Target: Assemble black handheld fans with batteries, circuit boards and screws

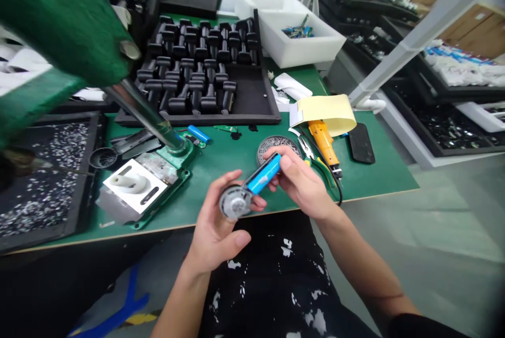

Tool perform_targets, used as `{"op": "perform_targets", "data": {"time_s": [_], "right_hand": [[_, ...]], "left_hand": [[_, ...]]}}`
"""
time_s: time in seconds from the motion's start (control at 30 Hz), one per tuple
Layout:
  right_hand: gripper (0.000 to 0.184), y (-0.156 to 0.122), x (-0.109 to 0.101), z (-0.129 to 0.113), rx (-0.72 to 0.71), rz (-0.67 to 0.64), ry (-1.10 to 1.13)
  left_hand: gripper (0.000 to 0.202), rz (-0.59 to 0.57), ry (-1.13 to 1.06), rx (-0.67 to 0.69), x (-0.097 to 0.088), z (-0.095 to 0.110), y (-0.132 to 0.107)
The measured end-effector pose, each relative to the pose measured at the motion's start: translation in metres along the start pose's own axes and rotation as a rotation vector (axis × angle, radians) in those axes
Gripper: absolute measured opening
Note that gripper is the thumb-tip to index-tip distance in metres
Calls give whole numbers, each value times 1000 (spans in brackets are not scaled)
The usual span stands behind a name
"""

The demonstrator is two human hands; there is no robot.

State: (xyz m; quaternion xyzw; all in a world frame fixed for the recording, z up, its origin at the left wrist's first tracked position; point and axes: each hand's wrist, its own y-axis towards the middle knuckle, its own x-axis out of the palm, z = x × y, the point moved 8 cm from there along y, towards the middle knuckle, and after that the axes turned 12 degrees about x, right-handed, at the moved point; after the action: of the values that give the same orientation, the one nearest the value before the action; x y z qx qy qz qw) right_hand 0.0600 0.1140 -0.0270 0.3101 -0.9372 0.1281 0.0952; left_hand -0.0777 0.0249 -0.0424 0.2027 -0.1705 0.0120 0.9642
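Observation:
A small handheld device with its black housing laid open (pixel 250 186) is held between both hands above the table's front edge. Its round end carries a grey motor (pixel 236 204), and a blue cylindrical battery (pixel 265 174) lies along its handle. My left hand (pixel 215 227) cradles the motor end from below, thumb held away from it. With thumb and fingers, my right hand (pixel 302 177) grips the handle's far end by the battery. Just beyond the right hand sits a round dish of small screws (pixel 266 146). Pliers with green and yellow handles (pixel 321 167) lie beside it.
A green press (pixel 173 154) with a white fixture (pixel 134 185) stands to the left. Behind are a black tray (pixel 252 109) of several black housings and a white foam box (pixel 300 51). An orange electric screwdriver (pixel 324 141) and a phone (pixel 361 143) lie at right.

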Motion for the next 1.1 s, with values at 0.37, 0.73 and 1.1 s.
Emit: {"op": "perform_targets", "data": {"time_s": [0.37, 0.73, 1.1], "right_hand": [[36, 6, 69, 35, 146, -285, 36], [38, -2, -19, -13, -4, 14, -427], [30, 12, 37, -2, 5, -92, -636]], "left_hand": [[47, 481, -35, 165, -49, 6, 9], [31, 412, -283, -37, -19, -7, 18], [22, 520, -54, 168, -52, 38, -22]]}}
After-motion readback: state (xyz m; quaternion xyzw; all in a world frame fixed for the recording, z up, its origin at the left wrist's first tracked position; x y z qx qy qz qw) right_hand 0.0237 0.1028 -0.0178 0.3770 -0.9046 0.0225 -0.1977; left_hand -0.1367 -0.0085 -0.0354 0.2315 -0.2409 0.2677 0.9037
